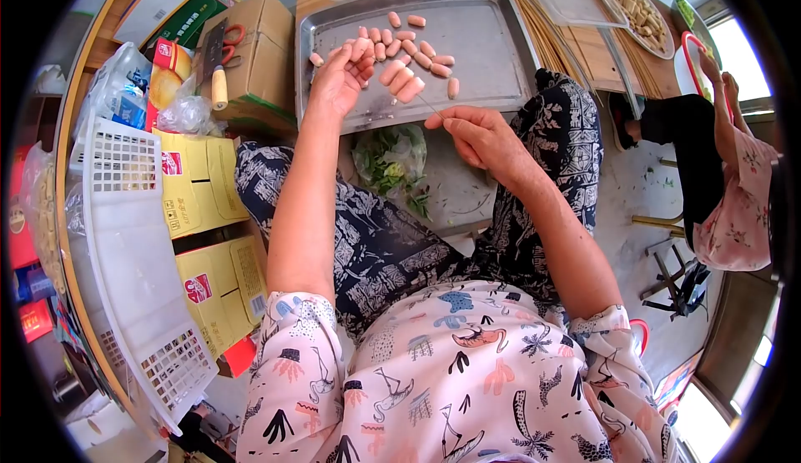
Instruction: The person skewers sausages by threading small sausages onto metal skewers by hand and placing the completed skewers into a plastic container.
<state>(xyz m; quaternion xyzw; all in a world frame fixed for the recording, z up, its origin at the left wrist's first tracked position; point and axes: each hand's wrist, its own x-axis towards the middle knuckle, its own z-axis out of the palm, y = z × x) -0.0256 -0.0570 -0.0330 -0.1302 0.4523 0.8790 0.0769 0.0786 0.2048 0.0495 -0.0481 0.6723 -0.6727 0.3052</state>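
Observation:
My right hand [488, 142] pinches the bare end of a thin skewer [433, 111]. Several short pink sausages [402, 81] are threaded side by side on its far part, over the front of the metal tray [492, 54]. Just left of them, my left hand [340, 83] is raised above the tray's left side with its fingers curled. A single sausage [360, 48] shows at its fingertips. More loose sausages [406, 47] lie scattered on the tray behind both hands.
Bamboo skewers [542, 33] lie right of the tray, near a plate of food [638, 12]. A cardboard box [259, 54] at left bears a wooden-handled knife [219, 88] and red-handled scissors [234, 36]. Bagged greens [390, 163] sit below the tray. Another person [734, 196] is at right.

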